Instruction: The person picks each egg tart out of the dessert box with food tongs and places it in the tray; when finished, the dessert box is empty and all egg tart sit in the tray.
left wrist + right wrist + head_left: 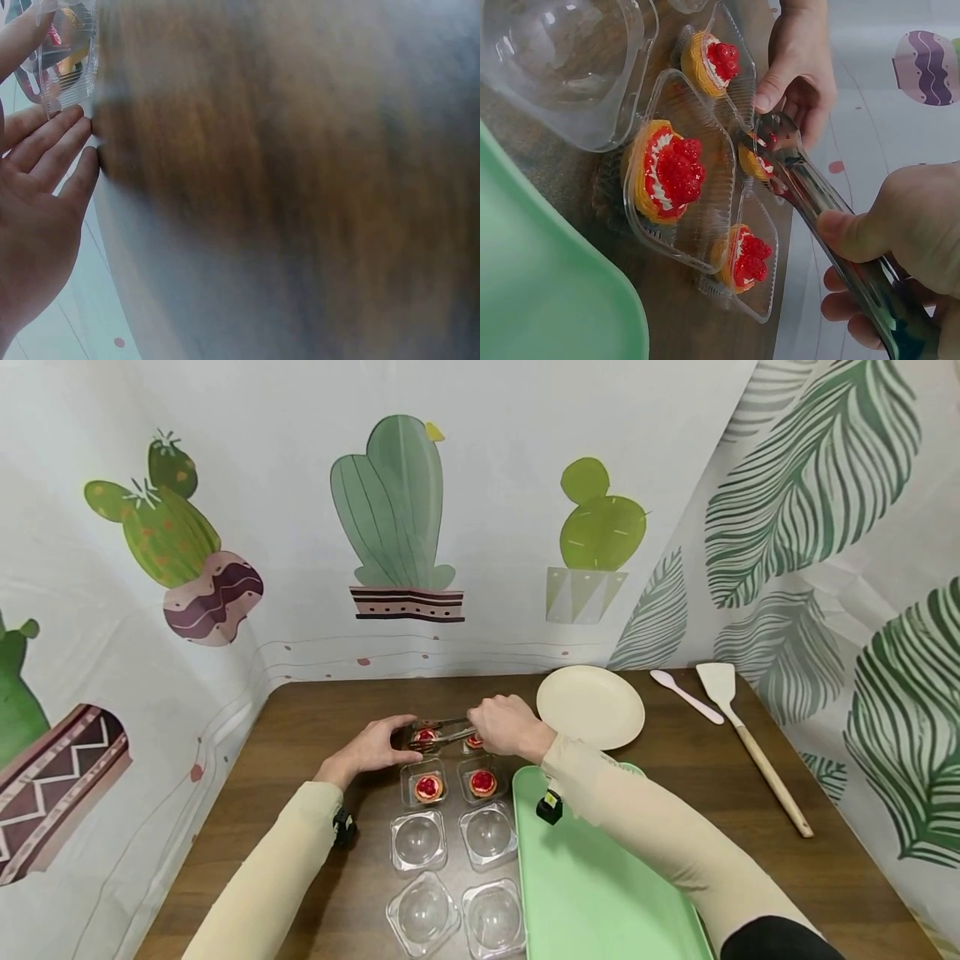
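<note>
Cactus-printed cloth hangs behind a dark brown wooden tabletop (315, 727), where a clear plastic clamshell tray (450, 785) lies open with small red-topped tarts in its cups. One such tart, a small orange pastry with red berry topping (756, 161), sits in a far cup of the tray and is caught between the tips of metal tongs (810, 195). The right hand (506, 724) is wrapped around the tongs' arms, thumb pressed on top, squeezing them together. The left hand (375, 745) rests at the tray's far left edge; its thumb and fingers press on the plastic rim just beside the tong tips. Three more tarts sit in neighbouring cups, the nearest with a wide ring of white cream under its berries (667, 176). Closer to the person, the tray's domed empty lids (418, 839) lie in two rows. A pale green plastic tray (592, 893) lies just right of them under the right forearm. Beyond it sits a round cream plate (591, 705), then a white spoon (686, 696) and a wooden-handled spatula (750, 739) at the far right.
</note>
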{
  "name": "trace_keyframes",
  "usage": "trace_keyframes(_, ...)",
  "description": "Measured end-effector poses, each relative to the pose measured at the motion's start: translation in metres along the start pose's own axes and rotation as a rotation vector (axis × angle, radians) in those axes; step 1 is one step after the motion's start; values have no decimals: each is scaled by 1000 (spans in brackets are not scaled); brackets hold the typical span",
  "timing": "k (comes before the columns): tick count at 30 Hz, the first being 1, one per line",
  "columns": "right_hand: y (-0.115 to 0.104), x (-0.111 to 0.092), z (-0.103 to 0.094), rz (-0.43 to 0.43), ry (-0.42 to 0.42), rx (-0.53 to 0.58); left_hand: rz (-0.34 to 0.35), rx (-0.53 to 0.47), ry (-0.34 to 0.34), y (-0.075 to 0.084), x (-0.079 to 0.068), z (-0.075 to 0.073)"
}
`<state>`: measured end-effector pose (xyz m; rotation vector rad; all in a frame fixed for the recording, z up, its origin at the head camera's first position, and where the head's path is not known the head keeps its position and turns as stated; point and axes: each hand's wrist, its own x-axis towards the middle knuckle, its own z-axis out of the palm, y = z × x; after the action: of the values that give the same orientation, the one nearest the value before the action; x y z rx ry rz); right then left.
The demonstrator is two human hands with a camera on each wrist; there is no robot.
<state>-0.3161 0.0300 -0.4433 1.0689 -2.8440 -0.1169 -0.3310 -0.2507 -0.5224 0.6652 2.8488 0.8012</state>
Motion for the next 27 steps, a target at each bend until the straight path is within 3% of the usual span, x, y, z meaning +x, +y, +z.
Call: trace_keyframes(27,10,-12,-9,46,56,57,9,2,12,-6,1,4)
